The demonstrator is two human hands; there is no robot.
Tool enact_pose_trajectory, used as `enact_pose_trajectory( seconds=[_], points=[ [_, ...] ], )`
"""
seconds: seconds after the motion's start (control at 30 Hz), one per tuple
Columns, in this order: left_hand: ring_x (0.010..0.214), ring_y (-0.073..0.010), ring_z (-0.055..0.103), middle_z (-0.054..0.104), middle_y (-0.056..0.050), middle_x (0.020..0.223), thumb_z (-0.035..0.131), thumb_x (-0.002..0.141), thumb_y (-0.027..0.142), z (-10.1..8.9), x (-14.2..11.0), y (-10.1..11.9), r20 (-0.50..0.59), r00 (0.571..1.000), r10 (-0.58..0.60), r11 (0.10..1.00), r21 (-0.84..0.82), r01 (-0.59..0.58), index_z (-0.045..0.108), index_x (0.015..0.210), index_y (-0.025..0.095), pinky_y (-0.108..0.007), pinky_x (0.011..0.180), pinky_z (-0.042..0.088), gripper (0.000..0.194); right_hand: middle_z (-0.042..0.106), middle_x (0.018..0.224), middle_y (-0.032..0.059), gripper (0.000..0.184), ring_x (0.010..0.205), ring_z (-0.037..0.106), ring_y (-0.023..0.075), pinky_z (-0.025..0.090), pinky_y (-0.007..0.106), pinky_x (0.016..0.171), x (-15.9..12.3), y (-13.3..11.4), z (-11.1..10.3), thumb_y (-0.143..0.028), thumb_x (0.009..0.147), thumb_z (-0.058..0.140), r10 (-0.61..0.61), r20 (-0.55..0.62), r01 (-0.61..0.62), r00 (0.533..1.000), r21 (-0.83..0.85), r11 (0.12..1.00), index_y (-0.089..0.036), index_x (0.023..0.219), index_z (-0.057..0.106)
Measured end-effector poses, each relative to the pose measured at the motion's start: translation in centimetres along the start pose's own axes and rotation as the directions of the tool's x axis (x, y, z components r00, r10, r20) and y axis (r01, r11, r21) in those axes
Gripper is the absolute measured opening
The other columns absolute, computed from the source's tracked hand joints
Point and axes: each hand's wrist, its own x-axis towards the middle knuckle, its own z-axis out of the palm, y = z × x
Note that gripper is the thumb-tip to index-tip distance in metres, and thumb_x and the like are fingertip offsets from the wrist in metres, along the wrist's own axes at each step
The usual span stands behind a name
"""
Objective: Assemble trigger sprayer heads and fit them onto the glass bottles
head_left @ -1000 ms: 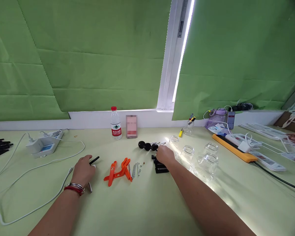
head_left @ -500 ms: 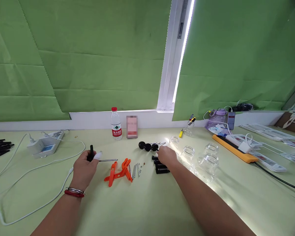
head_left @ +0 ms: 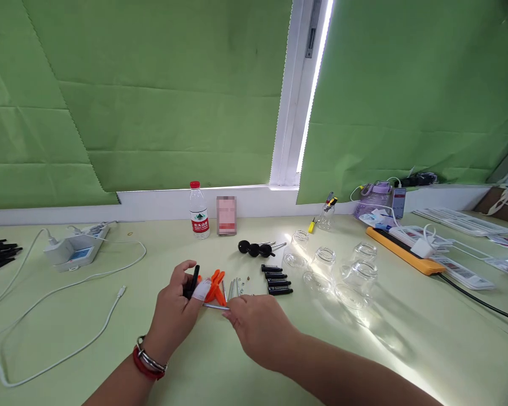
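My left hand [head_left: 178, 301], a white wrap on its thumb, is closed around a black piece [head_left: 195, 277] with a slim metal rod [head_left: 215, 307] pointing right. The fingertips of my right hand [head_left: 260, 327] are pinched together at the rod's far end; whatever lies between them is hidden. Behind my hands are orange plastic parts [head_left: 216, 286], partly covered by my left hand, and several silver screws [head_left: 232, 288] with tiny nuts [head_left: 242, 285] beside them. Farther right lie several black ribbed pieces [head_left: 277, 279] in a row. Black round knobs [head_left: 254, 248] with metal rods rest beyond.
A water bottle [head_left: 200, 211] and a pink card [head_left: 226, 216] stand at the back. Clear glass jars [head_left: 324, 265] are on the right, near an orange power strip [head_left: 402, 251]. A white cable [head_left: 63, 358] loops across the left of the table, from a white power strip [head_left: 82, 251].
My right hand has left the black ribbed pieces and moved left and nearer, to the rod's end. My left hand has shifted right with the black piece, now partly covering the orange parts.
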Motion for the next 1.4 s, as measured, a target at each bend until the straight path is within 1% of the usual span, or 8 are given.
enact_pose_trajectory(
  seconds=[0.07,0.27,0.37,0.5,0.87,1.17,1.3,1.4],
  points=[
    [0.056,-0.0125,0.057,0.061,0.000,0.081,0.046,0.085,0.046,-0.1,0.0,-0.3,0.010,0.997,0.076,0.997,-0.013,-0.075,0.045,0.117,0.023,-0.025,0.056,0.048,0.039,0.056,0.062,0.0017,0.030,0.055,0.045,0.0119,0.027,0.024,0.052,0.4,1.0,-0.4,-0.031,0.092,0.036,0.109,0.049,-0.118,0.993,0.269,0.956,-0.018,0.072,0.055],
    [0.098,-0.0219,0.059,0.055,-0.011,0.118,0.063,0.076,0.042,-0.3,-0.1,-0.6,0.113,0.927,0.359,0.932,0.015,-0.362,0.048,0.119,0.023,-0.029,0.076,0.051,0.050,0.042,0.046,-0.0053,0.035,0.040,0.031,0.0068,0.020,0.020,0.042,1.6,4.8,-1.5,-0.042,0.089,0.041,0.146,0.349,-0.378,0.926,0.856,0.354,-0.018,0.063,0.047],
    [0.084,-0.0176,0.061,0.063,-0.006,0.104,0.060,0.079,0.040,0.1,-0.2,-0.2,0.201,0.939,0.281,0.960,-0.077,-0.271,0.047,0.119,0.024,-0.027,0.073,0.051,0.045,0.051,0.051,-0.0017,0.043,0.041,0.035,0.0074,0.025,0.021,0.042,2.2,6.4,-1.0,-0.046,0.092,0.033,0.137,0.329,-0.349,0.934,0.761,0.547,-0.016,0.069,0.054],
    [0.069,-0.0152,0.056,0.063,-0.003,0.085,0.059,0.078,0.042,0.5,-0.2,0.4,0.377,0.917,0.131,0.982,-0.175,-0.069,0.056,0.100,0.021,-0.025,0.061,0.047,0.031,0.065,0.085,0.0070,0.048,0.071,0.056,0.0132,0.040,0.024,0.062,3.6,8.4,-0.1,-0.036,0.098,0.020,0.248,0.005,-0.246,0.969,0.143,0.959,-0.016,0.095,0.063],
    [0.069,-0.0157,0.048,0.050,-0.001,0.078,0.064,0.071,0.033,1.1,0.2,0.2,0.659,0.751,-0.031,0.935,-0.247,0.255,0.055,0.082,0.019,-0.025,0.060,0.038,0.020,0.064,0.082,0.0110,0.025,0.083,0.055,0.0210,0.035,0.032,0.076,5.1,9.9,3.4,-0.005,0.081,0.047,0.105,0.086,-0.079,0.991,-0.260,0.962,-0.014,0.072,0.069],
    [0.051,-0.0082,0.039,0.050,0.001,0.071,0.068,0.069,0.029,1.1,0.1,0.0,0.653,0.749,-0.113,0.784,-0.405,0.471,0.059,0.090,0.018,-0.021,0.046,0.032,0.025,0.066,0.086,0.0052,0.025,0.073,0.055,0.0151,0.039,0.026,0.062,2.9,8.1,0.7,-0.021,0.089,0.040,0.207,-0.061,-0.202,0.977,0.068,0.977,-0.018,0.095,0.064],
    [0.051,-0.0078,0.043,0.053,0.001,0.075,0.070,0.069,0.027,1.5,-0.2,-0.2,0.598,0.794,-0.107,0.619,-0.585,0.524,0.055,0.095,0.018,-0.023,0.047,0.038,0.032,0.062,0.073,0.0017,0.016,0.053,0.041,0.0089,0.030,0.023,0.049,1.0,7.6,0.0,-0.025,0.080,0.053,0.455,0.052,-0.344,0.889,0.732,0.587,-0.016,0.090,0.063],
    [0.054,-0.0085,0.046,0.055,0.001,0.077,0.069,0.070,0.024,2.1,-0.5,0.1,0.611,0.782,-0.119,0.559,-0.610,0.562,0.053,0.095,0.018,-0.024,0.051,0.040,0.031,0.061,0.071,0.0010,0.015,0.050,0.031,0.0062,0.023,0.023,0.048,-0.8,7.7,0.6,-0.025,0.075,0.061,0.500,0.132,-0.333,0.856,0.881,0.337,-0.015,0.085,0.064]
  ],
)
